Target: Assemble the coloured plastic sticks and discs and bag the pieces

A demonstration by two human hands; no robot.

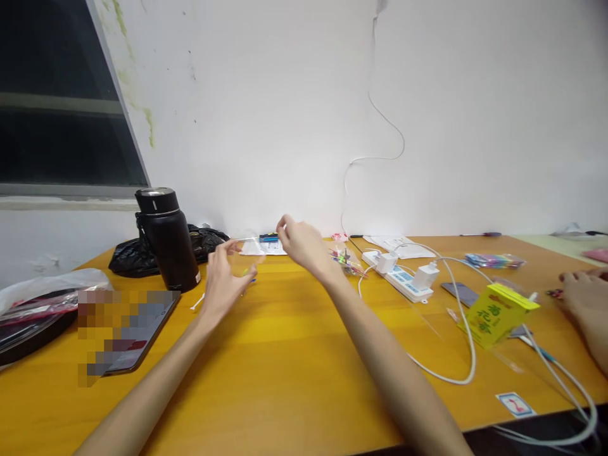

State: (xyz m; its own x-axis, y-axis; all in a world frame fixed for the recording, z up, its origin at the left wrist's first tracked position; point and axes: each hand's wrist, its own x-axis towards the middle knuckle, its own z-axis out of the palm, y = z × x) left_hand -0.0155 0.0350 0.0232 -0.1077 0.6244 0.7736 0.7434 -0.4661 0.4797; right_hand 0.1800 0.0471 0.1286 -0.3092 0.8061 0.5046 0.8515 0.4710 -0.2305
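Observation:
My left hand (223,278) is raised over the table, thumb and fingers apart. A thin whitish strip (247,239) shows by its fingertips; I cannot tell whether they touch it. Small blue and yellow pieces (250,280) are partly hidden behind the left thumb. To the right, my right hand (304,246) has its fingertips pinched together, and what they hold, if anything, is too small to make out. Behind the hands a blue and black item (268,238) lies on white paper (259,249). A short white stick (197,302) lies beside my left wrist.
A black flask (168,244), black plastic bag (126,258) and tablet (142,342) stand or lie left. Rightward are a bundle of colourful sticks (346,259), a power strip (403,282) with looping white cables, a yellow box (496,316) and another person's hand (586,307).

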